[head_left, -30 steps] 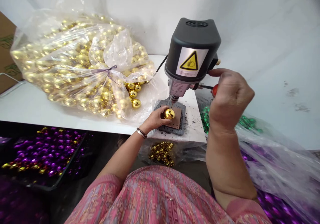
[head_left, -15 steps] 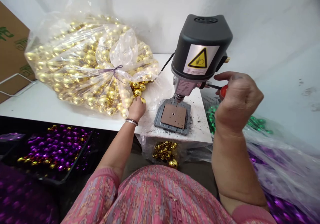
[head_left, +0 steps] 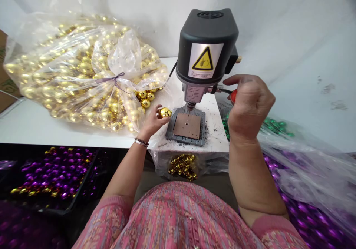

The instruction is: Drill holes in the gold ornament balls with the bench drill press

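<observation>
Between the fingertips of my left hand [head_left: 152, 121] is a shiny gold ball [head_left: 165, 112], held just left of the drill press base [head_left: 202, 142]. My right hand [head_left: 248, 106] is wrapped round the red knob [head_left: 234, 96] on the lever of the black drill press [head_left: 208, 30]. Under the drill, a square brown plate [head_left: 187, 125] with a small hole lies on the base, with dark shavings round it. To the left, a clear plastic bag [head_left: 118, 58] tied with a purple string is full of gold balls, and several gold balls [head_left: 145, 103] show at its right side.
A plastic bag holding gold balls [head_left: 183, 165] hangs below the edge of the white table [head_left: 91, 133]. Purple and gold balls [head_left: 58, 171] fill a dark bin at lower left. Bags with green [head_left: 276, 126] and purple balls [head_left: 311, 215] lie at right. A cardboard box [head_left: 6, 82] stands far left.
My left hand has come away from the bag and moved right with a gold ball in its fingers. My right hand still grips the knob. The view has shifted to the right.
</observation>
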